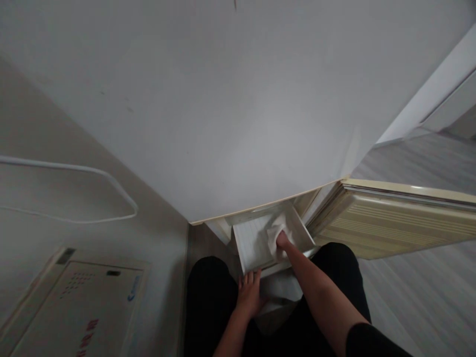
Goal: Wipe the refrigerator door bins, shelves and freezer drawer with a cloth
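Observation:
A white drawer [252,243] is pulled out below the top edge of a light grey cabinet or appliance. My right hand [282,240] is inside it, at its right part, with the fingers wrapped in a white cloth [276,230] pressed against the drawer's inside. At the drawer's front left corner, my left hand [250,292] grips the front rim, fingertips over the edge and thumb hidden below.
An open cream door [405,218] with a ribbed inner side stands at the right. Its floor side shows grey wood-look flooring [427,282]. On the left wall are a metal panel box [89,302] and a white cable [82,168]. My black-clad knees flank the drawer.

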Demonstrator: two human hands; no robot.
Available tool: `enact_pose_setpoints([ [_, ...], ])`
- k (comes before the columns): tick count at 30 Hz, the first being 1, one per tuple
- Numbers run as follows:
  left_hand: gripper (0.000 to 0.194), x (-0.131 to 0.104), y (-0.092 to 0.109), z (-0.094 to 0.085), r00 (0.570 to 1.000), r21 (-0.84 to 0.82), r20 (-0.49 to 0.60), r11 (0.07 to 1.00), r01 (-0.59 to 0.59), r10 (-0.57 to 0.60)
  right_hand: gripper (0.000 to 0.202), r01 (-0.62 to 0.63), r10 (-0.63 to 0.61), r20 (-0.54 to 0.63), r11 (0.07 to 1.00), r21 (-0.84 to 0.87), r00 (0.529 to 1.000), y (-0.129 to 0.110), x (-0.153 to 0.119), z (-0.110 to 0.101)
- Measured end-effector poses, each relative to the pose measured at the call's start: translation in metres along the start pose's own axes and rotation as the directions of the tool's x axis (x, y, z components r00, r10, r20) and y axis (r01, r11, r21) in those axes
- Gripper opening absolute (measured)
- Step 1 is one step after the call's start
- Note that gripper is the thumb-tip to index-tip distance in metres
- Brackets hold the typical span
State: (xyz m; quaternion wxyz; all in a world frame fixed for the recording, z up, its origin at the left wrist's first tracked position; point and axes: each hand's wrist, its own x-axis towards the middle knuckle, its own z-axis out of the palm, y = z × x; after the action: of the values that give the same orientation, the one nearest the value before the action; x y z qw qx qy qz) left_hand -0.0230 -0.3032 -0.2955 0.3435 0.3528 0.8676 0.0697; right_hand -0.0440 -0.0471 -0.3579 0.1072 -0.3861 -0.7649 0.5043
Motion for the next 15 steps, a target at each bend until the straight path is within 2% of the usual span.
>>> enact_pose_setpoints([
  [1, 0.095, 0.001, 0.0, 0.002, 1.0, 0.001, -0.004, 1.0, 0.003, -0.003, 0.027, -0.006, 0.015, 0.088, 0.994, -0.106, 0.996, 0.001, -0.003, 0.011],
  [2, 0.095, 0.002, 0.0, 0.004, 1.0, 0.004, -0.009, 1.0, 0.009, -0.009, 0.036, 0.001, 0.034, 0.165, 0.978, -0.208, 0.986, 0.003, -0.006, 0.022],
  [4, 0.094, 0.004, 0.002, 0.007, 0.999, 0.014, -0.028, 0.999, 0.03, -0.03, 0.083, 0.055, 0.056, 0.293, 0.932, -0.357, 0.955, 0.004, -0.014, 0.042],
  [5, 0.093, 0.006, 0.004, 0.007, 0.998, 0.021, -0.036, 0.999, 0.047, -0.047, 0.099, 0.119, 0.047, 0.359, 0.897, -0.425, 0.932, 0.004, -0.017, 0.051],
  [6, 0.09, 0.008, 0.005, 0.008, 0.997, 0.029, -0.042, 0.997, 0.066, -0.064, 0.106, 0.202, 0.028, 0.423, 0.849, -0.489, 0.906, 0.003, -0.019, 0.06],
  [8, 0.084, 0.011, 0.007, 0.007, 0.995, 0.037, -0.055, 0.996, 0.085, -0.083, 0.105, 0.399, -0.027, 0.547, 0.714, -0.575, 0.837, 0.0, -0.02, 0.076],
  [10, 0.08, 0.015, 0.008, 0.006, 0.995, 0.04, -0.06, 0.996, 0.085, -0.082, 0.098, 0.585, -0.102, 0.661, 0.578, -0.569, 0.743, -0.004, -0.018, 0.088],
  [13, 0.074, 0.021, 0.01, 0.006, 0.992, 0.051, -0.088, 0.994, 0.093, -0.088, 0.09, 0.738, -0.171, 0.771, 0.473, -0.482, 0.613, -0.007, -0.012, 0.099],
  [15, 0.067, 0.026, 0.012, 0.007, 0.99, 0.053, -0.112, 0.994, 0.093, -0.087, 0.095, 0.779, -0.183, 0.806, 0.442, -0.444, 0.563, -0.005, -0.004, 0.098],
])
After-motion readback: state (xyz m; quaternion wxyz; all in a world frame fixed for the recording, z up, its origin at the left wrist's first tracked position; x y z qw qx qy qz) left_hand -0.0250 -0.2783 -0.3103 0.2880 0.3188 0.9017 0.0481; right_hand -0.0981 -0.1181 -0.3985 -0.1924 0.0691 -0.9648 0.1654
